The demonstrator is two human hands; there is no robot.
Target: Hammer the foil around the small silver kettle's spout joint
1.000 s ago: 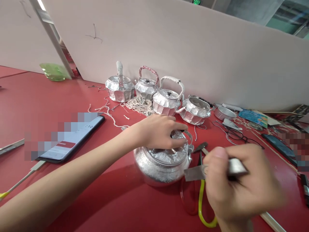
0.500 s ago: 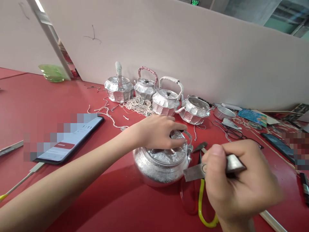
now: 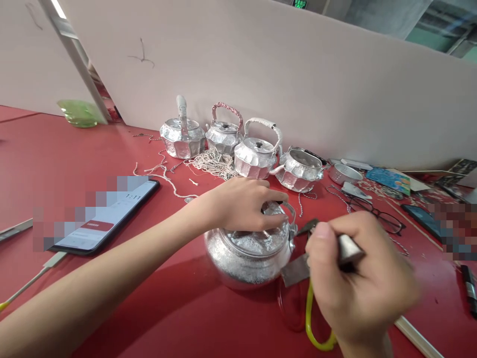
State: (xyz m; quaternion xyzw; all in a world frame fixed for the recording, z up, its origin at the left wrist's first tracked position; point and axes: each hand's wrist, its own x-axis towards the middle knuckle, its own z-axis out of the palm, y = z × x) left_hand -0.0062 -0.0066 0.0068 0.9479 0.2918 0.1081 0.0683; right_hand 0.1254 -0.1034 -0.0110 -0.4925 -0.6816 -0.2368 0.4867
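Note:
A rounded silver kettle point(image 3: 242, 261) with a hammered surface stands upright on the red table. My left hand point(image 3: 248, 204) lies over its lid point(image 3: 257, 242), fingers bent around the top and a dark knob partly showing between finger and thumb. Beside the kettle's right side, my right hand point(image 3: 361, 283) is closed in a fist around a metal tool point(image 3: 296, 271). A flat, blade-like end sticks out to the left, close to the kettle wall; a thick metal part shows between the fingers. The tool's exact kind is hidden by the hand.
Several silver kettles point(image 3: 255, 159) line the back wall, with a heap of cord point(image 3: 216, 164). A phone point(image 3: 112, 216) lies left. Yellow-handled scissors or pliers point(image 3: 310, 318), glasses point(image 3: 387, 221), a perforated metal cup point(image 3: 345, 173) and another phone point(image 3: 423, 223) are at the right.
My right hand with the metal tool has shifted slightly left, and the tool's flat end tilts a bit differently. My left hand and the kettle stay in place.

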